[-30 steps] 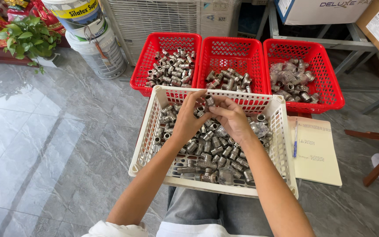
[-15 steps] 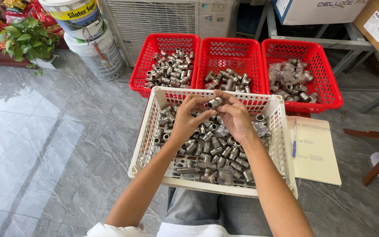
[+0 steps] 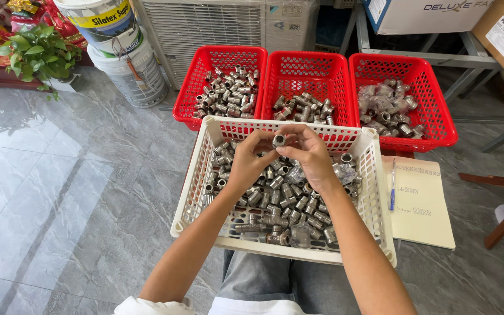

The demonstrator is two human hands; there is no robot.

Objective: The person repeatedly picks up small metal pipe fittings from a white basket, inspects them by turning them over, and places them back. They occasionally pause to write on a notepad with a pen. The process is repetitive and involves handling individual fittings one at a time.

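A white plastic basket point(image 3: 196, 192) rests on my lap, filled with several small silver metal pipe fittings point(image 3: 281, 198). Over its far half, my left hand point(image 3: 252, 160) and my right hand point(image 3: 310, 154) meet and together pinch one short silver fitting point(image 3: 279, 140) between their fingertips, its open end turned up toward me. Both forearms reach in from the bottom of the view.
Three red baskets sit beyond the white one: left point(image 3: 196, 87) and middle point(image 3: 333, 76) hold loose fittings, right point(image 3: 436, 93) holds fittings partly in clear bags. A yellow notepad point(image 3: 424, 204) with a blue pen point(image 3: 392, 184) lies at right. Paint buckets point(image 3: 123, 52), a plant point(image 3: 33, 55).
The hands have lifted the single fitting slightly and turned it between the fingertips; the baskets have not moved.
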